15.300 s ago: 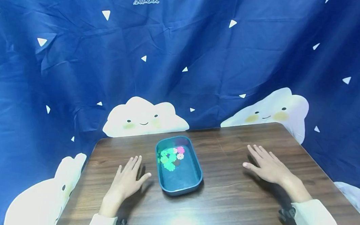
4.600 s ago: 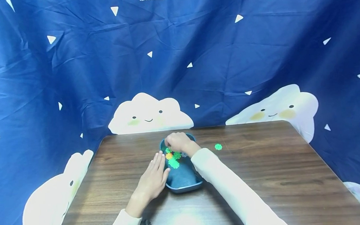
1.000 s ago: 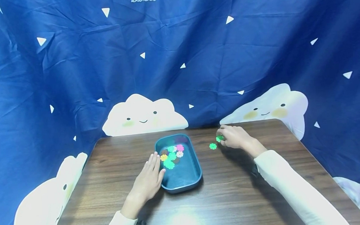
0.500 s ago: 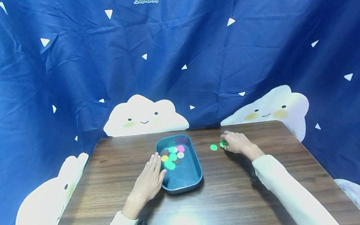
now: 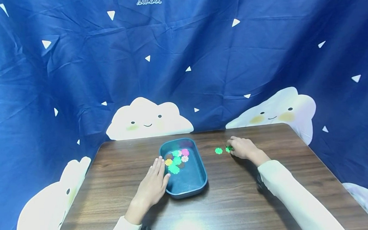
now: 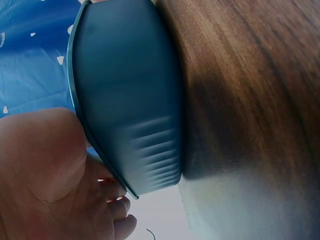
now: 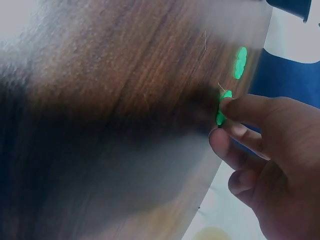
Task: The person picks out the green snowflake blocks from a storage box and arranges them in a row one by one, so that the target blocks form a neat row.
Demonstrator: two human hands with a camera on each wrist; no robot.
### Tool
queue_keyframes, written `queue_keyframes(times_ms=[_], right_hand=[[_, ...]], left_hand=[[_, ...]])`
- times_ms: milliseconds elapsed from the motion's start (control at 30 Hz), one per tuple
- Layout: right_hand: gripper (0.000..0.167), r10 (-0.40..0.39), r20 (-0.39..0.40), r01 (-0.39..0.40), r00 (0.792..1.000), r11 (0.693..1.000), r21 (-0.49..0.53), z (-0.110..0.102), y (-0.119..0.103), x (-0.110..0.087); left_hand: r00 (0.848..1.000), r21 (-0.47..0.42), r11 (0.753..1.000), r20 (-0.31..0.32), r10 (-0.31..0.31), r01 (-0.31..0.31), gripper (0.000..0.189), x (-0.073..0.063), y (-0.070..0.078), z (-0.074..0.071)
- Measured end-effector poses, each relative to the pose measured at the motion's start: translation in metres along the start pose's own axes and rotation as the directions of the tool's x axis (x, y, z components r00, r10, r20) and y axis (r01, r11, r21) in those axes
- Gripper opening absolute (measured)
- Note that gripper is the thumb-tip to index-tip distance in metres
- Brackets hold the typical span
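My right hand (image 5: 242, 147) pinches a green flower-shaped plastic disc (image 7: 222, 111) between thumb and fingertips, right at the tabletop. Just to its left a second green disc (image 5: 218, 150) lies flat on the wood. My left hand (image 5: 152, 182) rests with straight fingers along the left rim of a dark teal bin (image 5: 188, 193); the left wrist view has the palm beside the bin's edge (image 6: 75, 95). Inside the bin several flower discs are gathered toward the far left, among them green (image 5: 174, 169), orange (image 5: 168, 162), pink (image 5: 185, 152), pale pink and brown ones.
The brown wooden table (image 5: 238, 202) ends at a far edge close behind the right hand and the discs. A blue curtain (image 5: 180, 42) with white clouds and triangles hangs behind it. Lamp glare brightens the near middle of the table.
Earlier the right hand reached into the bin with one green disc on the table. In the last second it has brought another disc nearer and down beside the first. The left hand stays put.
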State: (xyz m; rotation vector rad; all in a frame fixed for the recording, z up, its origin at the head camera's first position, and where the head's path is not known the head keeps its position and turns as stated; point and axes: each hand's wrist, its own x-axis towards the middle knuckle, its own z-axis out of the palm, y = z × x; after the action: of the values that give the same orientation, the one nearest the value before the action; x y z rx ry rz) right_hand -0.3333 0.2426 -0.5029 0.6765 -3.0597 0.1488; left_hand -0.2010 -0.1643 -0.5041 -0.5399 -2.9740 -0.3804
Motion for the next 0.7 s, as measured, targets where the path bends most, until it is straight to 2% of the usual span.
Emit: queue_keyframes(times_ms=[533, 700], right_hand=[[0.018, -0.015, -0.034, 0.015, 0.999, 1.0, 0.002, 0.0039, 0.0002, 0.0001], [0.014, -0.035, -0.071, 0.035, 0.997, 0.999, 0.01, -0.0008, -0.004, 0.0022]], left_hand=[[1.0, 0.001, 1.0, 0.004, 0.001, -0.001, 0.066, 0.0001, -0.0011, 0.002], [1.0, 0.006, 1.0, -0.004, 0.002, -0.002, 0.066, 0.0003, -0.0016, 0.0026]])
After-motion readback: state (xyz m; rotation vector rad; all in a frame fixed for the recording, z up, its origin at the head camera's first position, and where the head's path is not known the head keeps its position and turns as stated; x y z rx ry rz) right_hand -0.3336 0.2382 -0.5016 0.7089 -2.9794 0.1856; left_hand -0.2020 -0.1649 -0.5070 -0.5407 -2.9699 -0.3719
